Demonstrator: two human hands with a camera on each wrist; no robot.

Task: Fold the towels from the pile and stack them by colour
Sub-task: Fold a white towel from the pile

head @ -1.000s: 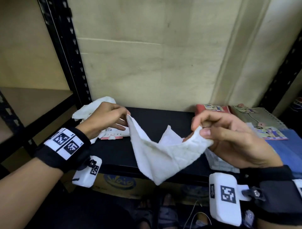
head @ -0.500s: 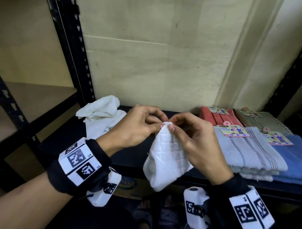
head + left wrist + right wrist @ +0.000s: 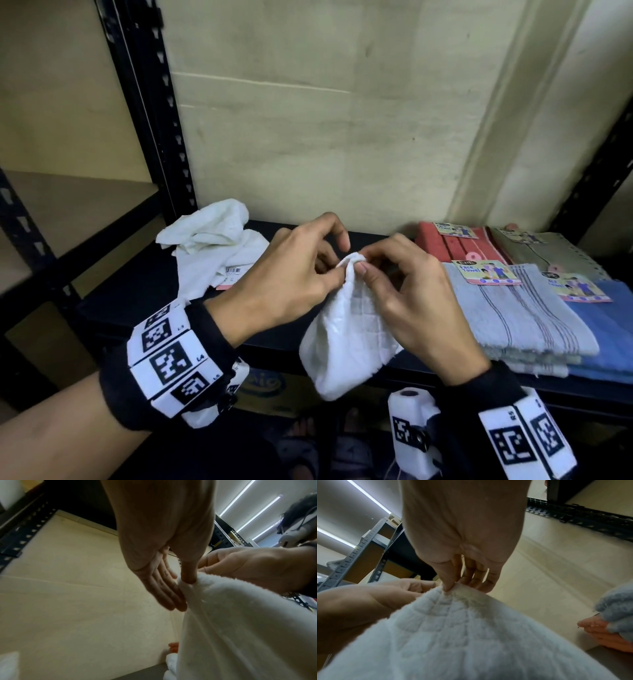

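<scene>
White quilted towel (image 3: pixel 346 329) hanging in mid-air above the front edge of the black shelf (image 3: pixel 144 284), held only at its gathered top, where the left hand (image 3: pixel 291 284) and right hand (image 3: pixel 411 301) meet. Thumb and forefinger of each hand are pinched together on the same small bunch of corners, the remaining fingers (image 3: pixel 164 588) of the left hand lying straight beside the cloth. Likely fault: because the grip spans so little fabric, one layer could slip free as a hand releases to regrasp, letting the fold open and the edges fall out of line. A second risk is the bunching itself; corners pinched in a wad rather than laid flat would probably give a skewed fold. The unfolded white pile (image 3: pixel 212 240) lies at the left rear of the shelf, while the folded stacks, red (image 3: pixel 455 246), grey (image 3: pixel 507 308) and blue (image 3: pixel 609 329), sit to the right, so a dropped towel would fall below the shelf.
</scene>
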